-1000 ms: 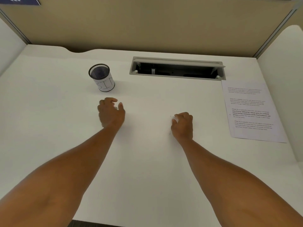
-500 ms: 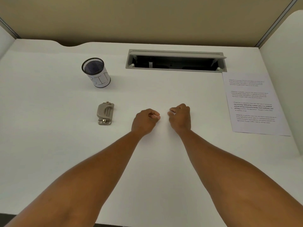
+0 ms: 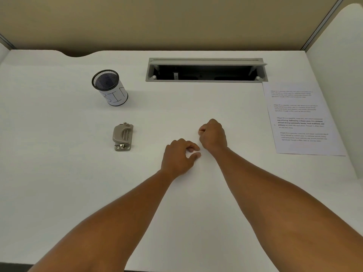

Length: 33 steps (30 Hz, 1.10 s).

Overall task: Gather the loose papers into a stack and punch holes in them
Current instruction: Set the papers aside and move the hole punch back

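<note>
A stack of printed papers (image 3: 300, 118) lies flat at the right edge of the white desk (image 3: 59, 173). A beige hole punch (image 3: 122, 136) sits left of centre, with no hand on it. My left hand (image 3: 178, 156) rests on the desk in the middle, its fingers bent and its thumb a little apart from the forefinger, with nothing visible between them. Just beyond it to the right, my right hand (image 3: 213, 135) is curled into a fist on the desk. What is inside the fist is hidden. Both hands are well left of the papers.
A black mesh cup (image 3: 110, 88) with a white label reading BIN stands at the back left. An open grey cable hatch (image 3: 206, 70) is set into the desk at the back. Partition walls close off the back and right sides.
My left hand let go of the hole punch and moved right to meet my right hand at the desk's middle. It now sits just nearer than the right fist.
</note>
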Motion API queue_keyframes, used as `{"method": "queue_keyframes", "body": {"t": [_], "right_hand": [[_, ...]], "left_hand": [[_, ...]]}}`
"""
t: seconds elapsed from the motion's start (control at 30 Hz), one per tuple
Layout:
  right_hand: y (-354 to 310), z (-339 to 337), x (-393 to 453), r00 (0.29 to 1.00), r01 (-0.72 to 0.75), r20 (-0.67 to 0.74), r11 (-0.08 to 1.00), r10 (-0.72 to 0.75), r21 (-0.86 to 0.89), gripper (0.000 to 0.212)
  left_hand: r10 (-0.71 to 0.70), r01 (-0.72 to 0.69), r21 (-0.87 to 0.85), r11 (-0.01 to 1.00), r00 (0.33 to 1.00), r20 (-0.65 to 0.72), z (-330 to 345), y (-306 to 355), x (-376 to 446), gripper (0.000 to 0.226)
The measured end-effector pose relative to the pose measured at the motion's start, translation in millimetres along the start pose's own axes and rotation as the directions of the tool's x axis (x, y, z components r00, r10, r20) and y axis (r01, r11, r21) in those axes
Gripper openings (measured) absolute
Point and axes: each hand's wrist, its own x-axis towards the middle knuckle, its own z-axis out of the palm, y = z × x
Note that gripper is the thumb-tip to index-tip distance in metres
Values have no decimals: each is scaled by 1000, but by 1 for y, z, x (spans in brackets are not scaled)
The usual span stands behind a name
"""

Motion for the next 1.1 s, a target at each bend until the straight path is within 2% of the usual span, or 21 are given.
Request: {"method": "queue_keyframes", "body": {"t": [0.13,0.27,0.43,0.6,0.77,1.1], "right_hand": [[3,3,-2,999,40,20,999,-40,-34,17],[11,6,-3,997,78,23,995,-77,-59,17],[16,6,-6,996,81,22,997,-81,-2,15],[23,9,-11,996,92,-13,993,-91,68,13],[27,10,-16,994,105,-44,988,-100,116,14],[33,14,-24,991,115,-87,983,-103,145,15]], "left_hand": [[1,0,37,999,999,-35,5,3,-7,32],[-36,36,-1,999,997,-74,6,8,-7,27],[-92,85,-70,994,991,-101,7,13,-7,16],[-106,99,-65,993,987,-117,8,17,-10,13],[-130,131,9,991,986,-102,10,22,-7,12],[-121,128,305,944,992,-41,13,38,2,13]]}}
